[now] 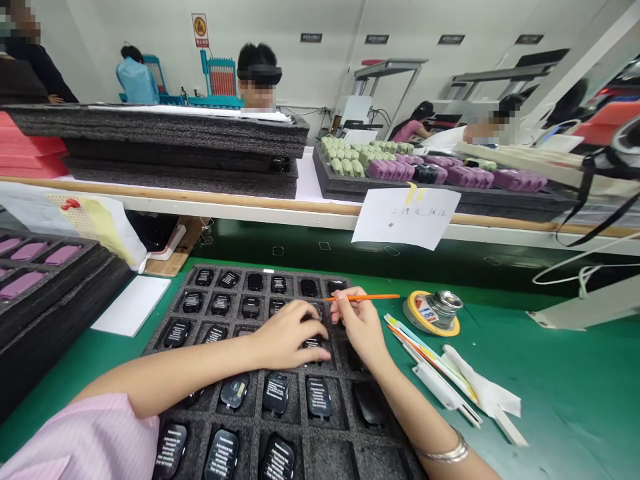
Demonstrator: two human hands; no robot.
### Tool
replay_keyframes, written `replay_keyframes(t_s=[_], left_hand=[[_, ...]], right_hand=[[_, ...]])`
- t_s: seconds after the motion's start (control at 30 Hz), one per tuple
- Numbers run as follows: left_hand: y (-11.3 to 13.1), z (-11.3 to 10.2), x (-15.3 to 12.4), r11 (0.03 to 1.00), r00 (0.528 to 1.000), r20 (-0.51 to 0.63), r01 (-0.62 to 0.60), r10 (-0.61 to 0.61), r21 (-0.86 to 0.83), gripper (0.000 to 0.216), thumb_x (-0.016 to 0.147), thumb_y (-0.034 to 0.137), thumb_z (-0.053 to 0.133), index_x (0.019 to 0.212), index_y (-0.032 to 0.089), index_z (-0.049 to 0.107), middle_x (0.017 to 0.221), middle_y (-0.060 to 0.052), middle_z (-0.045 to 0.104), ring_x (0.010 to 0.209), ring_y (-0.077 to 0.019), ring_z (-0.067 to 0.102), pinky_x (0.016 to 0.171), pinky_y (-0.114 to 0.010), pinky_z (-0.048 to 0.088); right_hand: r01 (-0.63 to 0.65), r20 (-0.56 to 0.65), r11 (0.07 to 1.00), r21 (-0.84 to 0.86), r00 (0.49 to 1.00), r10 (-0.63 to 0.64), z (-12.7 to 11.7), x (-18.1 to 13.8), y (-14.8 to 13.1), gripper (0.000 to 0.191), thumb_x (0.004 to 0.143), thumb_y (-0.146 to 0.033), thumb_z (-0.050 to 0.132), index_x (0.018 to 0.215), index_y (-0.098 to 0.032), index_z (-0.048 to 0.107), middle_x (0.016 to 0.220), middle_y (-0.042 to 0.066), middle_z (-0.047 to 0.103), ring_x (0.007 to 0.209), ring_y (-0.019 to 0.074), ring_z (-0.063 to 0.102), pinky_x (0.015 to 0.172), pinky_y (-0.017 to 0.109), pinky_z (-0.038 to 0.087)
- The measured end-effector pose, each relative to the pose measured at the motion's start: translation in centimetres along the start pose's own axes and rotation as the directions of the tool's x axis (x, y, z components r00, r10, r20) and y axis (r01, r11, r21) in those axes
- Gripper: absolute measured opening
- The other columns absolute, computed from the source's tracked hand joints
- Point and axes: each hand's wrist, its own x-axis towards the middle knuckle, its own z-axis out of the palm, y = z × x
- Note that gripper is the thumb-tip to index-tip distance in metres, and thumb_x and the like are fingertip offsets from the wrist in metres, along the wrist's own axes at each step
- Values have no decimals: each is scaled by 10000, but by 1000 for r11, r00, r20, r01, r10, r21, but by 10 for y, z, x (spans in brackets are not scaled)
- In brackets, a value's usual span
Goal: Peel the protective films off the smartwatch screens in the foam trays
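Note:
My left hand (290, 335) reaches over a black foam tray (300, 447), its fingers bent and apart. Thumb and fingertips hover around a small black device (315, 342) in its compartment; whether they touch it I cannot tell. My right hand (361, 327) pinches a thin orange stick (375, 297) above the tray's far right corner. The stick lies nearly level, and one end sticks out to the right. Glossy black devices, many with white printed text (319, 398), sit one to a compartment. Two front compartments (330, 460) hold none.
To the right lie a tape roll with a metal-topped bottle (434, 310) and several slim tools (435, 367). At left are a white pad (133, 305) and a tray of purple parts (30, 253). Foam trays (190, 160) fill the shelf ahead; people sit beyond.

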Motion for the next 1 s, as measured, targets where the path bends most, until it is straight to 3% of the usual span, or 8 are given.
replay_keyframes(t_s=[0.17, 0.33, 0.8, 0.9, 1.0], left_hand=[[9, 3, -21, 996, 998, 38, -54, 51, 68, 335, 880, 437, 733, 1146, 237, 691, 1330, -140, 574, 1382, -363, 429, 1181, -564, 331], [4, 3, -27, 993, 997, 26, -72, 70, 90, 293, 947, 456, 639, 1114, 222, 694, 1171, -104, 664, 1167, -288, 603, 1059, -450, 480], [7, 0, -24, 999, 1000, -25, 7, -6, 33, 441, 855, 428, 767, 1135, 178, 536, 1090, -107, 658, 1032, -268, 631, 911, -392, 532], [15, -2, -22, 999, 999, -37, -35, 36, 32, 417, 871, 417, 741, 1156, 178, 554, 1118, -114, 635, 1091, -278, 591, 965, -421, 504], [31, 1, -25, 981, 983, 2, -186, 186, 53, 291, 918, 452, 672, 1049, 194, 640, 1096, -99, 629, 1062, -266, 589, 964, -428, 496]], right_hand=[[-42, 52, 998, 42, 998, 40, -3, -33, -4, 377, 951, -518, 637, 916, -145, 595, 731, -22, 616, 546, 81, 560, 522, 214, 503], [-47, 45, 998, 44, 998, 45, 1, -57, 2, 434, 927, -583, 636, 866, -161, 551, 688, -32, 608, 551, 93, 583, 544, 233, 525], [-4, 118, 999, -33, 993, 8, 0, -58, -1, 444, 941, -592, 609, 857, -159, 570, 709, -18, 608, 581, 100, 595, 572, 245, 537], [14, 125, 999, -43, 992, -8, 0, -58, -5, 445, 945, -591, 604, 846, -159, 568, 721, -17, 603, 589, 99, 593, 579, 247, 535], [19, 124, 999, -44, 992, -13, 1, -57, -8, 445, 948, -587, 602, 830, -160, 552, 707, -19, 602, 599, 104, 605, 586, 247, 535]])
